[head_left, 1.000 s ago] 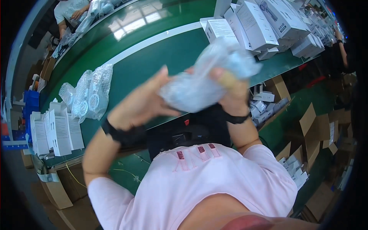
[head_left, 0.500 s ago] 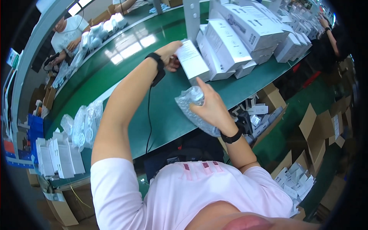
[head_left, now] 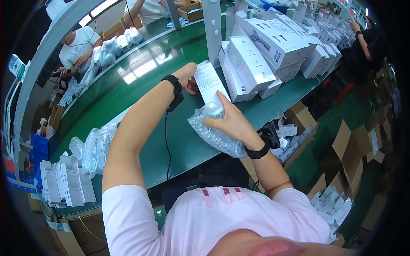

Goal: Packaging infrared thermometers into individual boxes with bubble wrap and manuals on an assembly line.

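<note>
A small white carton (head_left: 209, 81) with fine print on its face is held at a slant over the green bench. My left hand (head_left: 188, 79) is closed on its far left edge, with part of the fingers hidden behind it. In my right hand (head_left: 230, 121) is a bubble-wrapped item (head_left: 213, 130), its contents blurred by the wrap. The wrap's upper end overlaps the carton's near end, so I cannot tell whether that end is open. My right index finger reaches onto the carton's lower right corner.
Larger white boxes (head_left: 273, 42) are stacked to the right. Bubble-wrapped pieces (head_left: 96, 149) and upright white cartons (head_left: 68, 181) stand at the left. A black cable (head_left: 167, 141) hangs over the bench (head_left: 188, 155). Co-workers (head_left: 79, 45) are across and at far right.
The view has shifted slightly, so the scene sits lower. The carton has tilted, showing more of its printed face, and the bubble-wrapped item now covers its near end.
</note>
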Demonstrator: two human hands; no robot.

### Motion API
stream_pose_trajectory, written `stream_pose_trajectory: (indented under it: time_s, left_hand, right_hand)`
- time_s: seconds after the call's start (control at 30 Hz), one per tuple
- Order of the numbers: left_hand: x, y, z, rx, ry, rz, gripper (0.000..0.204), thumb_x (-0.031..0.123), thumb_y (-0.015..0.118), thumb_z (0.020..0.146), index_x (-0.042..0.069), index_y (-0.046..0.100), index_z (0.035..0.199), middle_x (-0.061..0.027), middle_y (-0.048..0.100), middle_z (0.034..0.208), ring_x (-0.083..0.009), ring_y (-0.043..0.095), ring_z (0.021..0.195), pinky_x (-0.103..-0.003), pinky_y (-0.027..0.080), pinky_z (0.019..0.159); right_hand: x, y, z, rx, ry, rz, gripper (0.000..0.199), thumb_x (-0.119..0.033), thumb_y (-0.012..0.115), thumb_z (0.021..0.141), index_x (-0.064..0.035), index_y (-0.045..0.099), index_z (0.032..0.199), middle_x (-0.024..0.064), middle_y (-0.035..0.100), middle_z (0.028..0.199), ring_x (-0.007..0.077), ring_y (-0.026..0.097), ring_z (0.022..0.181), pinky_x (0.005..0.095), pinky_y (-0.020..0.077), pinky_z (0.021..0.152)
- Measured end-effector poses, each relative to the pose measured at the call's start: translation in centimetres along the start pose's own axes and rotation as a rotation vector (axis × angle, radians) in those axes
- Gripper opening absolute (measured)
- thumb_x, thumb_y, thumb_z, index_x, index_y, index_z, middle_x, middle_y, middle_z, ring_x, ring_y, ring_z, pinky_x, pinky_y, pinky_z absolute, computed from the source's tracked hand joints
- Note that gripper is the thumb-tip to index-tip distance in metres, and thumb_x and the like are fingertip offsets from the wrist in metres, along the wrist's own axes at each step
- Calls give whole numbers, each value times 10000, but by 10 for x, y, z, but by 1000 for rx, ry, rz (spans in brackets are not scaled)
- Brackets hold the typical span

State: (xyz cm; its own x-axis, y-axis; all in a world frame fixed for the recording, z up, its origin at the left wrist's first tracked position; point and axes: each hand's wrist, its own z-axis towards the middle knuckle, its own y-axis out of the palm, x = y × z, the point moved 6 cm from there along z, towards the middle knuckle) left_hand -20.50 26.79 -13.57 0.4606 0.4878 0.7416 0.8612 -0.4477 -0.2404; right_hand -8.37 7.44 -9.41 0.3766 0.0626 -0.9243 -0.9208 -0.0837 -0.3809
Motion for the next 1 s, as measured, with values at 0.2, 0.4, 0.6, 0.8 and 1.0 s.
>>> stream_pose_trajectory:
  time_s: [0.2,0.4,0.6,0.8,1.0]
  left_hand:
    - [-18,7,-39,-54,243,-629,498,364,292,946,13,521,1216,-223,590,1188,-341,588,1088,-508,441,975]
    - [33,-115,-153,419,981,200,594,441,409,982,-102,563,1167,-228,602,1176,-294,596,1081,-425,455,961]
    - [-17,-24,-178,564,1376,2161,383,306,581,806,7,631,1039,-150,596,992,-307,532,1089,-485,273,1108]
    - [-9,-29,-162,529,1155,2332,300,269,515,826,14,620,943,-136,600,977,-276,533,1069,-485,170,1188]
    - [37,-50,-253,828,1271,2068,377,311,525,863,-14,602,1038,-178,594,956,-313,529,1042,-452,316,1081]
  right_hand:
    - [-2,29,7,-55,-198,224,733,-186,751,776,79,425,1377,103,612,1175,143,569,1031,292,447,925]
    - [-20,12,-28,-173,1,853,409,-67,658,761,8,585,1157,72,640,940,155,629,804,309,526,734]
    - [11,28,-9,-179,210,1218,380,-307,663,844,-10,552,1053,112,603,795,211,622,658,360,560,641]
    - [16,38,2,-86,161,1209,401,-257,681,828,14,569,1102,139,636,849,219,660,742,383,582,692]
    - [-20,20,-1,-87,-78,1019,504,-128,649,798,44,511,1252,153,661,956,250,686,806,354,578,733]
